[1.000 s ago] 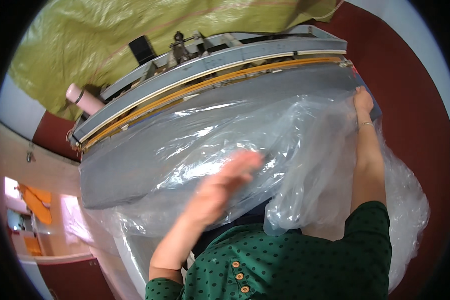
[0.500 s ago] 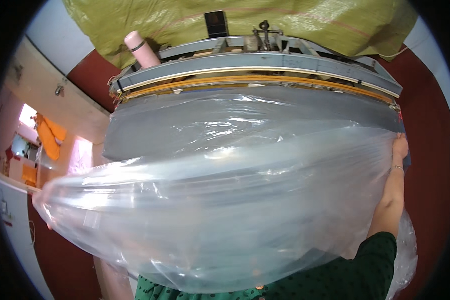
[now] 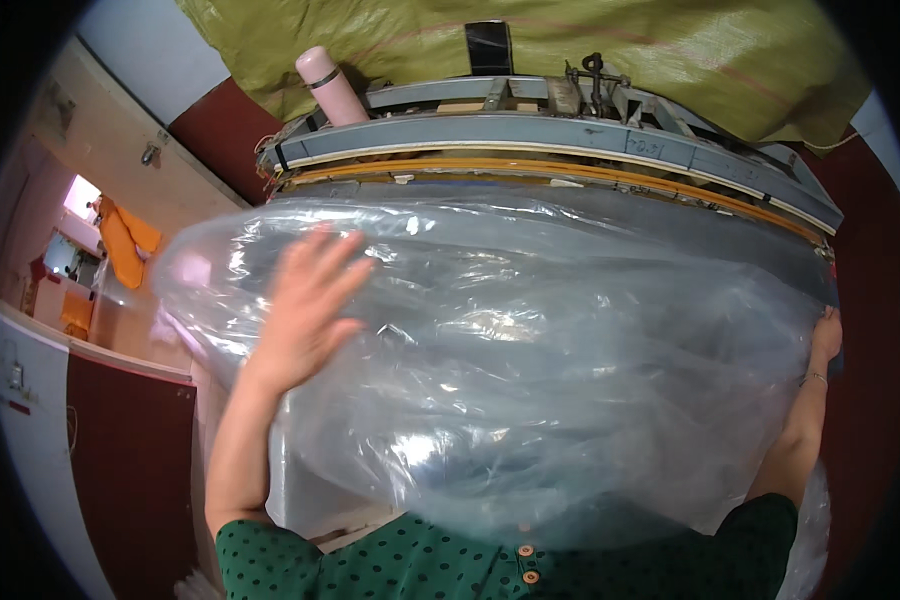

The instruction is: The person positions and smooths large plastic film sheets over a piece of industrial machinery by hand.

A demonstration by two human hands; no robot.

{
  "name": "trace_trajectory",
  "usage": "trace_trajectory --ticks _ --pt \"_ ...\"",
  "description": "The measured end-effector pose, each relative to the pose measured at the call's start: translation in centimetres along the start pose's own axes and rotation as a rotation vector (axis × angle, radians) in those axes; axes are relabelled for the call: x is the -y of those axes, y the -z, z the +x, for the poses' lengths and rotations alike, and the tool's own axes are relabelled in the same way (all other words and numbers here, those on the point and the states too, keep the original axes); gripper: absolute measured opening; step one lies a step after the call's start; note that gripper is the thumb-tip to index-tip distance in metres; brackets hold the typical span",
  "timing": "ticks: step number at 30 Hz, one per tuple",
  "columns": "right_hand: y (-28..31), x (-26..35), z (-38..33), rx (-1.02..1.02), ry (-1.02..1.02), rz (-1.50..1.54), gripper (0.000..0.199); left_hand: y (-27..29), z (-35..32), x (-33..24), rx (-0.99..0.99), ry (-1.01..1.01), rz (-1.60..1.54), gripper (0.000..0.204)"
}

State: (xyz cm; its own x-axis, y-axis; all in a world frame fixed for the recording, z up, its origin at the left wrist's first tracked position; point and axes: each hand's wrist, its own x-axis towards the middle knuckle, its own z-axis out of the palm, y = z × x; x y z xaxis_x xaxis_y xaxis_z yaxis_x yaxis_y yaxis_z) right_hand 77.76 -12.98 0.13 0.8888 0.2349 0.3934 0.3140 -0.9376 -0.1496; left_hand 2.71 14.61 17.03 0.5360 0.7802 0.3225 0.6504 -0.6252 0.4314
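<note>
A large sheet of clear plastic film [image 3: 570,330] billows across the grey work surface, its near part hanging over my front. My left hand [image 3: 313,300], slightly blurred, is open with fingers spread, above or against the film at its left part; whether it touches cannot be told. At the far right edge, my right hand [image 3: 826,332] is closed on the film's edge, its arm stretched out. The film's left end puffs up beyond my left hand.
Behind the film runs a grey metal frame [image 3: 490,130] with an orange strip [image 3: 530,167] along it. A pink bottle [image 3: 332,88] and a metal clamp [image 3: 596,85] stand there. Yellow-green woven sheeting [image 3: 660,50] hangs behind. An open door [image 3: 120,130] is at left.
My left hand has let go of the film's left end and moved right, open, over it. The taut film has slackened and settled toward the frame. My right hand still grips its edge.
</note>
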Motion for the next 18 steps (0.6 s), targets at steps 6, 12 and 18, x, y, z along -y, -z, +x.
trace_trajectory --ticks 6,12,18 --pt "-1.4 0.3 1.0 0.015 0.102 -0.006 0.037 -4.1 -6.4 15.6 0.130 0.297 0.273 0.046" --pt "-0.9 -0.1 0.7 -0.019 0.078 0.005 0.038 -9.6 3.7 7.1 0.115 -0.276 0.079 0.041" --pt "-1.8 0.1 0.6 -0.044 0.050 0.102 0.037 -14.7 8.0 7.6 0.032 -0.256 0.208 0.047"
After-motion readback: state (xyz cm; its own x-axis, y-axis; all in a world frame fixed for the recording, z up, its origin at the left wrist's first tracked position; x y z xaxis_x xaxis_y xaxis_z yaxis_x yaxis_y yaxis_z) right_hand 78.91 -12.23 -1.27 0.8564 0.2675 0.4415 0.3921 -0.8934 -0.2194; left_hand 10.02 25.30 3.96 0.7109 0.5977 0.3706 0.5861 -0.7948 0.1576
